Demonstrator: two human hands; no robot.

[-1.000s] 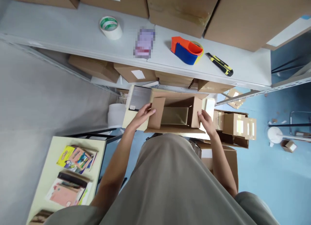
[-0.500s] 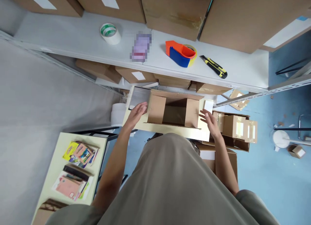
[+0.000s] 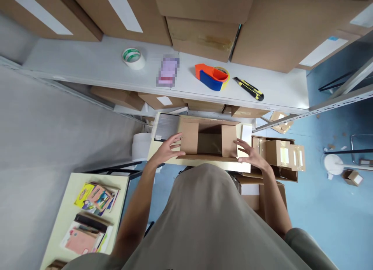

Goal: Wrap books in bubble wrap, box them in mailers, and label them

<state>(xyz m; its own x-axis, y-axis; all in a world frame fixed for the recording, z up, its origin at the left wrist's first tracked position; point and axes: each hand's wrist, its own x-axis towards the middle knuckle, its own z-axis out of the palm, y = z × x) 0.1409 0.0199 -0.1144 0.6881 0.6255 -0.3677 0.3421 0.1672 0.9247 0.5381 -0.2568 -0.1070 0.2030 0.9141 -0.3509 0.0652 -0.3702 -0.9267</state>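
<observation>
1. The open brown cardboard box sits on the pale table at twelve o'clock of the person's body.
2. The left hand presses its nine o'clock flap, fingers spread flat.
3. The right hand steadies the three o'clock flap, loosely open, bracing the walls.

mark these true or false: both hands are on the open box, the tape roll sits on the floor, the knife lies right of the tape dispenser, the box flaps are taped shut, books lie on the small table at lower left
1. Both hands are on the open box: true. The left hand and the right hand each touch a side of the box.
2. The tape roll sits on the floor: false. The tape roll lies on the shelf.
3. The knife lies right of the tape dispenser: true. The knife is just right of the dispenser.
4. The box flaps are taped shut: false. The flaps are open and the inside shows.
5. Books lie on the small table at lower left: true. The books lie on the table.
</observation>
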